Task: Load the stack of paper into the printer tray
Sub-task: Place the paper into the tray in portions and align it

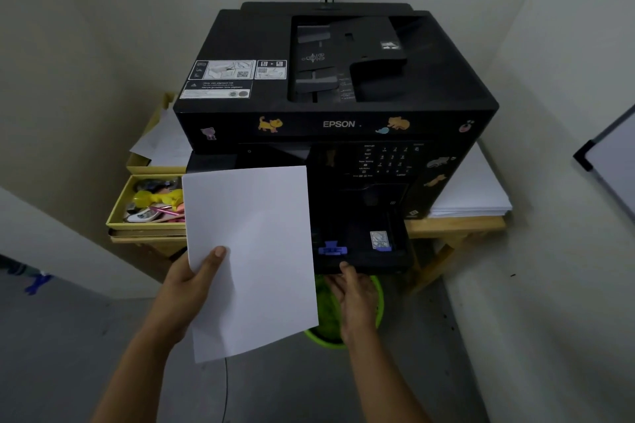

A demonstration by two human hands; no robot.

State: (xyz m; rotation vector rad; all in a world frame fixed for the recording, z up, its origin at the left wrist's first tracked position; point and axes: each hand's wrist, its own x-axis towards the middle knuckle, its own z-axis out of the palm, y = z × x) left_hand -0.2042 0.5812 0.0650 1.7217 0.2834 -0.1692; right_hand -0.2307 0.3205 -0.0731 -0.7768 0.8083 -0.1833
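Note:
A black Epson printer (338, 86) stands on a wooden table in the corner. Its black paper tray (364, 251) is pulled out at the front, with a blue guide clip inside. My left hand (187, 288) grips a white stack of paper (251, 257) by its lower left edge and holds it upright in front of the tray's left half, hiding that part. My right hand (354, 292) rests with its fingertips on the tray's front lip.
A second pile of white paper (477, 192) lies on the wooden table (453, 225) right of the printer. Yellow boxes with small items (151, 203) sit on the left. A green bin (330, 316) stands on the floor under the tray. A whiteboard leans at the right wall.

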